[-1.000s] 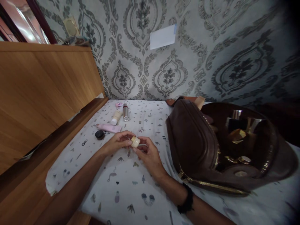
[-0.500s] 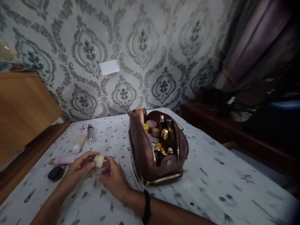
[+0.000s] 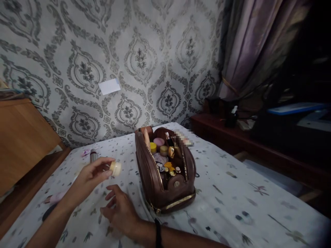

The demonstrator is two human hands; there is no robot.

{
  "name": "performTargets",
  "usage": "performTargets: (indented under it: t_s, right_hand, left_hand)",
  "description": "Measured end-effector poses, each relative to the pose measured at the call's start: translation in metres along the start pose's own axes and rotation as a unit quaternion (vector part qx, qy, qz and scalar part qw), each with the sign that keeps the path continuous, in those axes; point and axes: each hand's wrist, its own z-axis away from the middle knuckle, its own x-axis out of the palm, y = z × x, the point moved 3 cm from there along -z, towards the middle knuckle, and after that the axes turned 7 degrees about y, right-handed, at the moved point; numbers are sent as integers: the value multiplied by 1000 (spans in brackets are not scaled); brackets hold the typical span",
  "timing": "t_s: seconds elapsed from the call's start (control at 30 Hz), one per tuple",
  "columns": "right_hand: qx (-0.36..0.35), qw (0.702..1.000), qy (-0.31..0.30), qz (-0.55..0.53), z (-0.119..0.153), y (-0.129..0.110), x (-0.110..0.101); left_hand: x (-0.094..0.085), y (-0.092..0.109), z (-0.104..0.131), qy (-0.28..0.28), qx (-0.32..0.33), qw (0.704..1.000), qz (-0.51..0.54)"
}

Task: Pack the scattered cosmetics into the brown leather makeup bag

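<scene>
A small cream jar with a yellowish lid is pinched in the fingertips of my left hand, held above the bed sheet. Below and to the right of it, my right hand holds nothing, its fingers bent and apart. Just right of both hands stands a brown cosmetic bag, unzipped at the top. Inside it are a yellow-lidded jar, a pink round container, a gold-lidded jar and several small bottles.
Left of my hands lie a silver cylinder, a pink tube and a dark round case, partly hidden by my left forearm. Wooden furniture borders the left side; a dark red ledge lies at the right.
My right hand has let go of the jar and dropped lower. My left hand has raised the jar slightly, toward the bag. The view has turned to the right.
</scene>
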Motion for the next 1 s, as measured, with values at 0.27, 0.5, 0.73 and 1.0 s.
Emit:
performTargets:
  t_s: [0.27, 0.5, 0.73, 1.0]
  right_hand:
    - [12, 999, 14, 34, -3, 4, 3]
    - [9, 999, 0, 36, -1, -1, 0]
    - [5, 999, -2, 42, 0, -3, -1]
    - [-4, 999, -2, 48, 0, -4, -2]
  left_hand:
    - [48, 85, -43, -85, 157, 984, 17]
    - [81, 109, -66, -154, 210, 964, -43]
    - [93, 111, -71, -177, 196, 961, -80]
    - [92, 114, -71, -194, 191, 958, -96]
